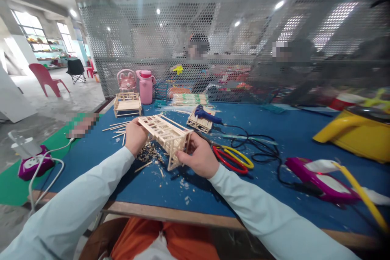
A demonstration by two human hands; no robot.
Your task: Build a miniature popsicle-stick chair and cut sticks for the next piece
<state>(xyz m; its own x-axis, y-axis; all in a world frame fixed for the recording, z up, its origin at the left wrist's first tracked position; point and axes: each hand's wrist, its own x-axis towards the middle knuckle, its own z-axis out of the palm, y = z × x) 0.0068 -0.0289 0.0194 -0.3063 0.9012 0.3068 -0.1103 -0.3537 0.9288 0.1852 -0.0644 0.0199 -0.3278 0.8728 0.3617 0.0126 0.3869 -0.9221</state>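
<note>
Felt, blue and napped, covers the surface [274, 130], which is edged in plain wood along its near side. Behind it stands a perforated metal screen [183, 28], grey and full of round holes, with seated people blurred beyond it. At the far right lies a glossy yellow plastic shell [359, 134].

In the middle, raised just above the felt, is the stick frame [166, 134], a long boxy lattice of thin pale wooden sticks, tilted with its left end higher. The left hand [135, 136] is closed on that upper end. The right hand [199, 156] pinches the lower end between fingers and thumb.

Under the frame lies a heap of wood scraps [149, 154]. Behind it a blue glue gun [207, 115] rests on a smaller stick lattice [198, 125], its black cord curling off to the right. Red and yellow loops [234, 160] lie just right of the right hand. At the back left stand a stick bench [127, 104] and a pink bottle [146, 86], with loose sticks [117, 126] in front of them.
</note>
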